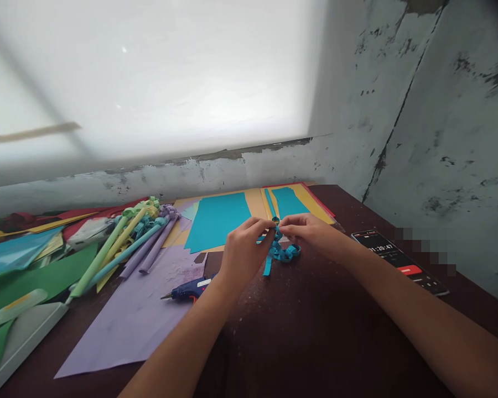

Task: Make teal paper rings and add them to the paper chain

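Both hands meet over the dark table around a curled blue paper strip (288, 253). The fingers of my left hand (249, 240) are pinched on the strip's upper part. My right hand (305, 228) pinches the same piece from the other side, its fingertips close to the left ones. Loops of the strip hang below the fingers, and one straight end points down toward the table. Just beyond the hands lies a rolled blue paper tube (269, 202). A dark blue glue gun (188, 289) rests on a purple sheet, partly hidden behind my left forearm.
Blue paper sheets (219, 218) lie on yellow card at the back. Rolled paper sticks with curled tops (108, 249) are heaped at left, near green sheets (66, 271). A purple sheet (124, 326) spreads in front. A phone (398, 260) showing a timer lies at right.
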Motion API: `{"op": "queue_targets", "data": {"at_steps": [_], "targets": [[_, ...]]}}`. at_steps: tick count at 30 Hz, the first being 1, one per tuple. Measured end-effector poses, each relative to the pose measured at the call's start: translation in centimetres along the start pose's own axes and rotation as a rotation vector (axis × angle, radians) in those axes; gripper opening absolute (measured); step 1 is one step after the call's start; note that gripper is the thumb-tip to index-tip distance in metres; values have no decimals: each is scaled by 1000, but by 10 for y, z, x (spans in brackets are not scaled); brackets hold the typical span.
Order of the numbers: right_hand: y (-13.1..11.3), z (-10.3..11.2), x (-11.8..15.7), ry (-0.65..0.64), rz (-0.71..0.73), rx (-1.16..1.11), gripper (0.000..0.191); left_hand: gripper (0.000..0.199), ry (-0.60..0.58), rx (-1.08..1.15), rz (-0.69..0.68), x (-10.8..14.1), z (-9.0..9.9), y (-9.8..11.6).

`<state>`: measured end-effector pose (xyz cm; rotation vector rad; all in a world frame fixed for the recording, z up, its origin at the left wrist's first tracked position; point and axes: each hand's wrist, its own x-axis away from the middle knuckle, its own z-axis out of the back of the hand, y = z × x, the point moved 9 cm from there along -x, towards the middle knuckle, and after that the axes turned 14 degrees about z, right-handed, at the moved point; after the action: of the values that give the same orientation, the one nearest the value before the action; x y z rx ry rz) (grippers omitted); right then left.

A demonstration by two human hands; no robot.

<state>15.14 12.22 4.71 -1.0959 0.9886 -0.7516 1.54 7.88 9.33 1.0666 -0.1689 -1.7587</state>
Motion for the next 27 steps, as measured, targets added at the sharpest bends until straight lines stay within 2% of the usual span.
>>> {"op": "queue_targets", "data": {"at_steps": [10,16,20,27], "targets": [[3,-5,1,-32,-13,-108,33,15,49,-49,-122,5,1,7],[3,-4,-1,-20,7,-93,35,15,108,-43,-137,6,3,7],[4,-4,0,-31,10,-94,37,15,65,-76,-142,6,-1,8],[1,-5,1,-66,5,-21,39,18,-48,4,3,0,-3,4]]}}
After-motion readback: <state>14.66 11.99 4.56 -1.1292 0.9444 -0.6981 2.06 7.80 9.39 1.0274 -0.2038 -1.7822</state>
